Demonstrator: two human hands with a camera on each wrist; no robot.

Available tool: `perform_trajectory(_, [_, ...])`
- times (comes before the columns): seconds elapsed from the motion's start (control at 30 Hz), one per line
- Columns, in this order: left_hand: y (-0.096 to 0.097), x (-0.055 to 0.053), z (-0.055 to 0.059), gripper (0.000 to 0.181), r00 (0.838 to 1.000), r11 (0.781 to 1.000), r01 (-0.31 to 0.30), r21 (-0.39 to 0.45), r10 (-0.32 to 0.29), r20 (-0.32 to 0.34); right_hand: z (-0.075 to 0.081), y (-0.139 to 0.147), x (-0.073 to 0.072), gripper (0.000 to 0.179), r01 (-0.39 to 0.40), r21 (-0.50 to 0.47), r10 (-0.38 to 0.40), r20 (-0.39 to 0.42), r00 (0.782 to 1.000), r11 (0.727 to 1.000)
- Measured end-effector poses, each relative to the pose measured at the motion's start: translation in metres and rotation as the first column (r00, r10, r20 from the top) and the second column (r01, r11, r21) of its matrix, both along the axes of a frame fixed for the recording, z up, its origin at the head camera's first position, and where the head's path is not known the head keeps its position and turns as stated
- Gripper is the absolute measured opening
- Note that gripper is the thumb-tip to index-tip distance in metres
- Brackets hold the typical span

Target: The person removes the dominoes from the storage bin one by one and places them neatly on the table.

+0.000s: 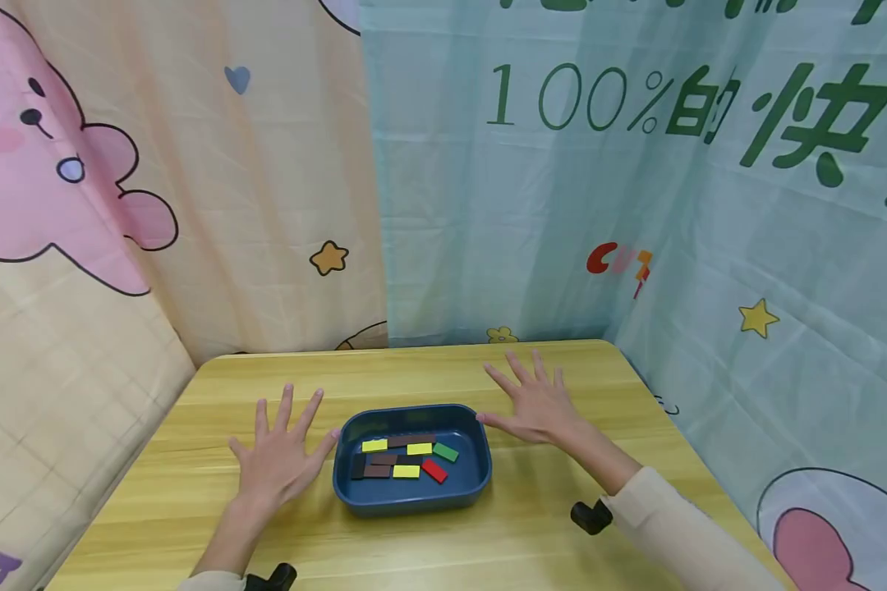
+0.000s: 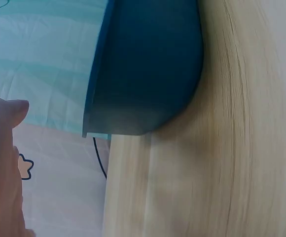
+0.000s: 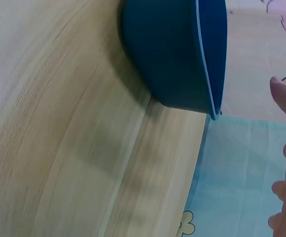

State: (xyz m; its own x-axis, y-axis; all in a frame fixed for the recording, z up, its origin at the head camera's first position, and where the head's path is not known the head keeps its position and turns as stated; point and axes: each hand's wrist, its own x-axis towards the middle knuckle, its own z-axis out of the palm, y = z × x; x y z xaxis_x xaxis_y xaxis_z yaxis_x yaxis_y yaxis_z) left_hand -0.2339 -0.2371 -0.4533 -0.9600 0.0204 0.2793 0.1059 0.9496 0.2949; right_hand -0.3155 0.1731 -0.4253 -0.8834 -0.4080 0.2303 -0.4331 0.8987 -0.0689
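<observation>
A dark blue basin (image 1: 414, 501) stands on the table between my two hands. Inside it lie several small rectangular blocks: yellow (image 1: 406, 472), brown (image 1: 411, 441), black (image 1: 358, 466), one green block (image 1: 445, 452) and one red block (image 1: 434, 470). My left hand (image 1: 277, 460) is spread with straight fingers at the basin's left, its thumb near the rim. On the other side my right hand (image 1: 540, 406) is spread too, thumb close to the basin's right back corner. Neither hand holds anything. The wrist views show the basin's outer wall (image 2: 148, 64) and each thumb apart from it.
The wooden table (image 1: 384, 558) has its back edge against printed curtains (image 1: 488, 246). Another curtain runs along the right side. A black wrist-worn piece (image 1: 591, 517) sits by the right sleeve, and a similar one (image 1: 272, 578) by the left.
</observation>
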Motion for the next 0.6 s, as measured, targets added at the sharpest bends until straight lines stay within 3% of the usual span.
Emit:
perform_trajectory(0.2, [0.003,0.006,-0.006,0.075,0.996,0.982,0.080,0.174,-0.085,0.026,0.003,-0.009,-0.002,0.092,-0.116,-0.058,0.118,0.025,0.993,0.992])
perform_trajectory(0.33, [0.010,0.011,-0.011,0.075,0.987,0.931,0.144,0.335,-0.158,0.015,0.006,-0.015,-0.003,0.091,-0.173,-0.082,0.178,0.060,0.982,0.982])
perform_trajectory(0.47, [0.019,0.017,-0.015,0.080,0.979,0.837,0.137,0.530,-0.194,0.055,0.009,-0.023,-0.006,0.086,-0.233,-0.128,0.246,0.102,0.964,0.964])
perform_trajectory(0.53, [0.024,0.020,-0.018,0.083,0.975,0.765,0.096,0.637,-0.201,0.095,0.010,-0.027,-0.009,0.083,-0.267,-0.156,0.289,0.135,0.948,0.951])
perform_trajectory(0.6, [0.029,0.023,-0.023,0.084,0.969,0.679,0.041,0.733,-0.207,0.138,0.010,-0.033,-0.011,0.082,-0.305,-0.185,0.336,0.167,0.927,0.934])
